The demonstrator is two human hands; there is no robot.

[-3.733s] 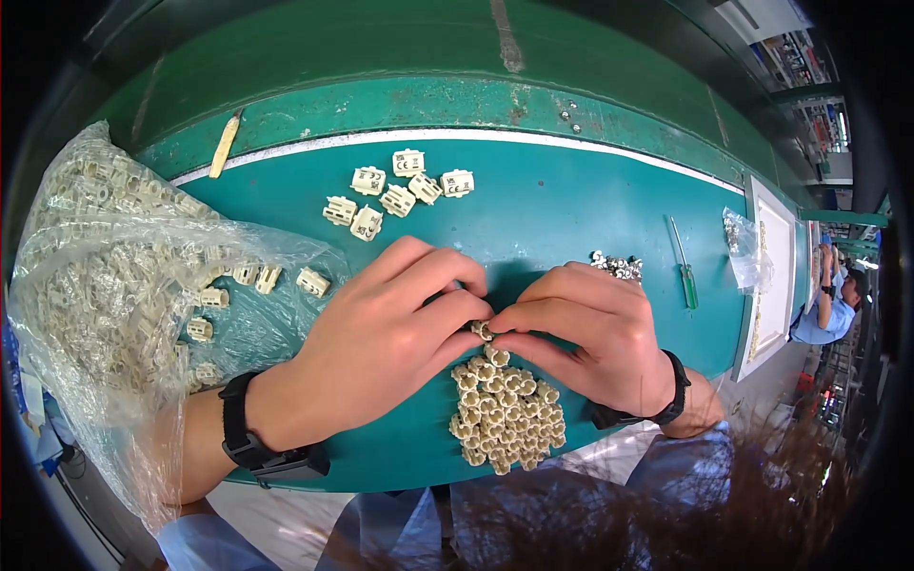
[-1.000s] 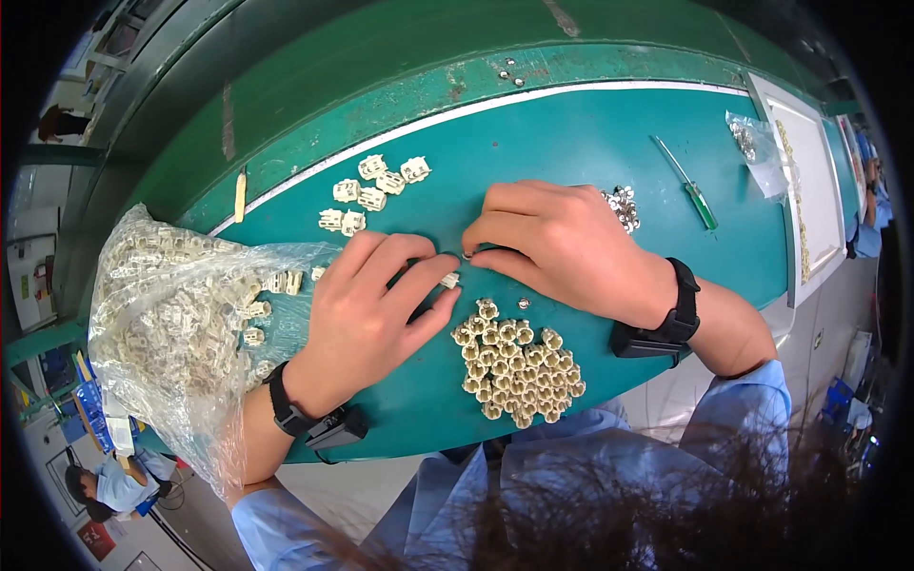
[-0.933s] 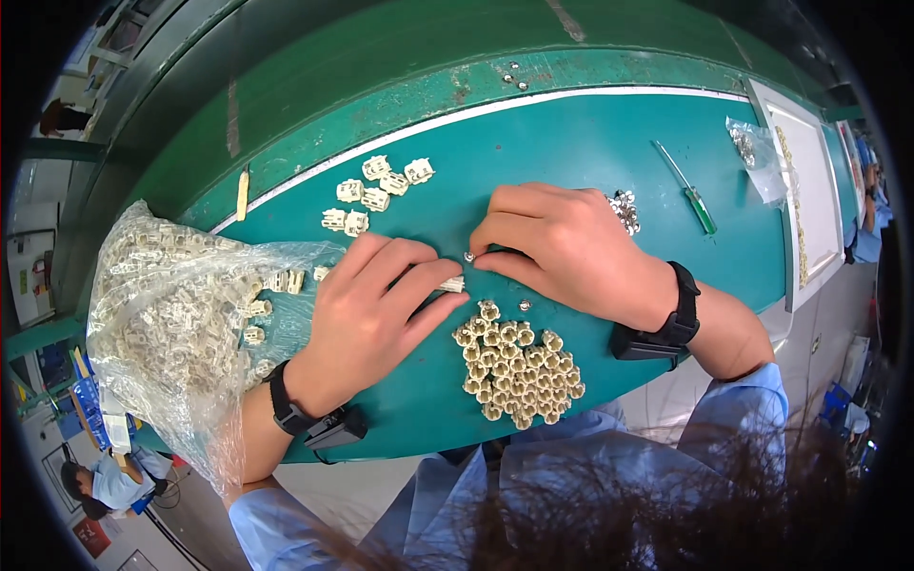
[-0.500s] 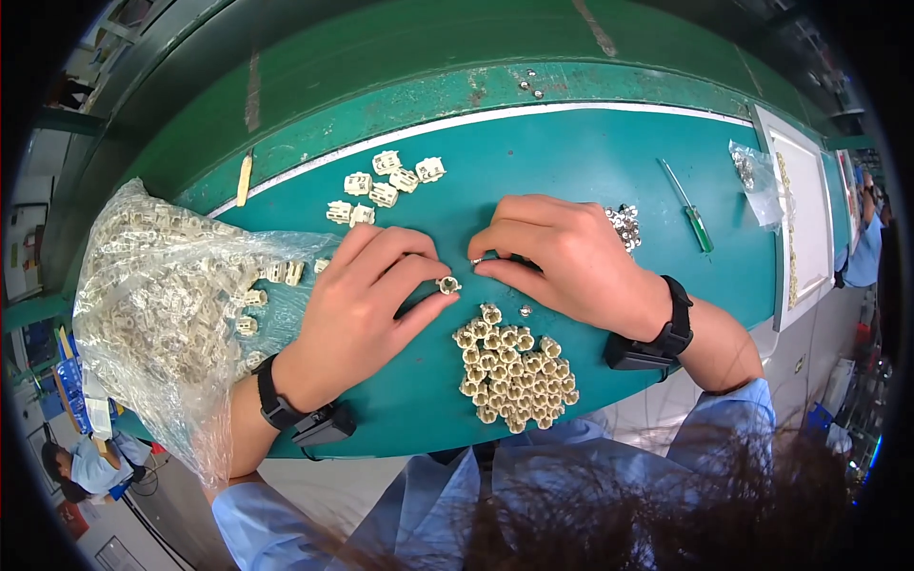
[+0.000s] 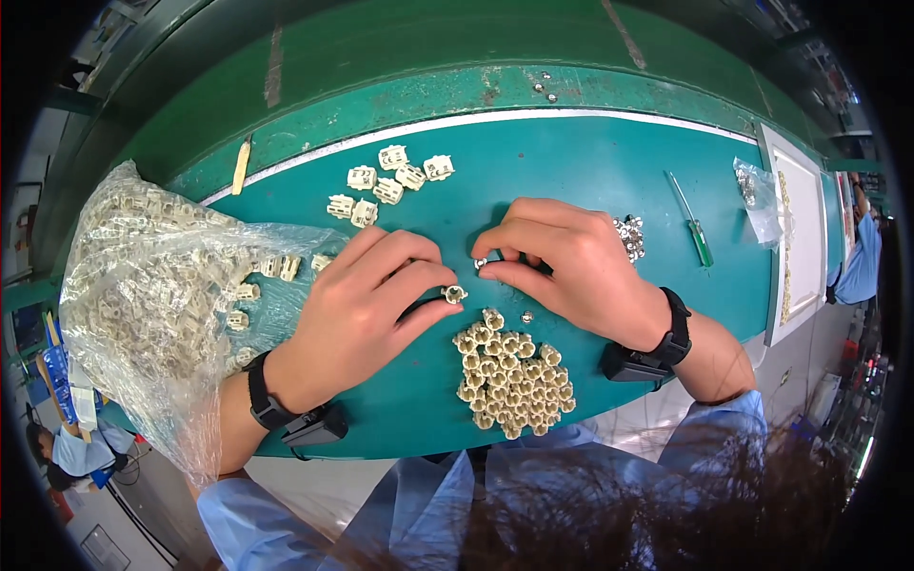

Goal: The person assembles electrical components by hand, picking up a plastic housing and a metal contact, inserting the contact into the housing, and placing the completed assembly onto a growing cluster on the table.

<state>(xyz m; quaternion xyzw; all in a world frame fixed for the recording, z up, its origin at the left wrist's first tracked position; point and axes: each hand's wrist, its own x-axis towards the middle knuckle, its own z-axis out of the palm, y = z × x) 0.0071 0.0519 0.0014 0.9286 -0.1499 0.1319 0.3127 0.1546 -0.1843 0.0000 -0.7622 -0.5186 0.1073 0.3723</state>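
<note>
My left hand (image 5: 371, 305) pinches a small cream plastic socket (image 5: 455, 295), its round opening turned up. Just across from it, my right hand (image 5: 571, 262) holds a small shiny metal clip (image 5: 480, 265) between thumb and forefinger. The socket and the clip are apart. Below my hands stands a tight cluster of cream sockets (image 5: 514, 381) with their openings upward. A single metal clip (image 5: 526, 317) lies between that cluster and my right hand. Behind my right hand is a pile of metal clips (image 5: 629, 236), partly hidden by it.
A clear plastic bag (image 5: 143, 285) full of cream sockets lies at left, some spilling from its mouth. Several loose sockets (image 5: 388, 190) lie at the back. At right are a green-handled screwdriver (image 5: 701, 243), a small bag of metal parts (image 5: 759, 200) and a white frame (image 5: 804, 219).
The view has shifted slightly. The clip in my right fingertips has turned and shows more plainly. My left hand still pinches the socket, now tipped a little differently.
</note>
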